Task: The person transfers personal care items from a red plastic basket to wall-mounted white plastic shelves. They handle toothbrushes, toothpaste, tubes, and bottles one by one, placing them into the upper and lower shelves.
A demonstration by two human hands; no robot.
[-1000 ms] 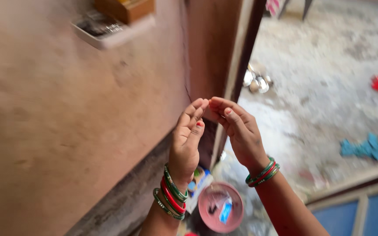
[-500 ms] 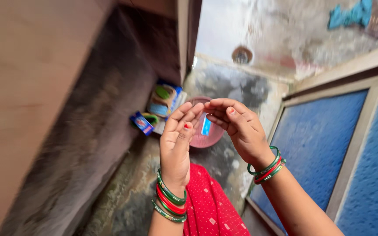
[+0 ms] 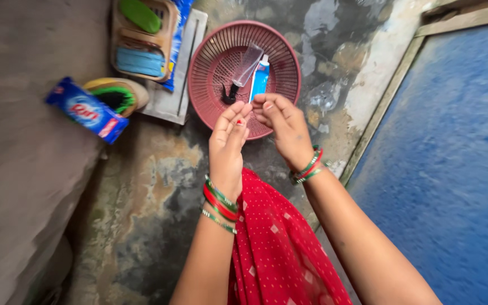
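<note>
Hovering over a pink basket [image 3: 210, 62] — hands [image 3: 255, 133]; blue packet [image 3: 87, 110] left.

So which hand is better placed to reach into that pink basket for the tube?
Probably the right hand: its fingertips hang just below the blue and white tube inside the pink basket. The left hand sits lower, nearer the rim.

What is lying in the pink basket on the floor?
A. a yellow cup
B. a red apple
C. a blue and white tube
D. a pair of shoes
C: a blue and white tube lies inside the pink basket, next to a clear bottle with a dark cap, just above the two raised hands.
</note>
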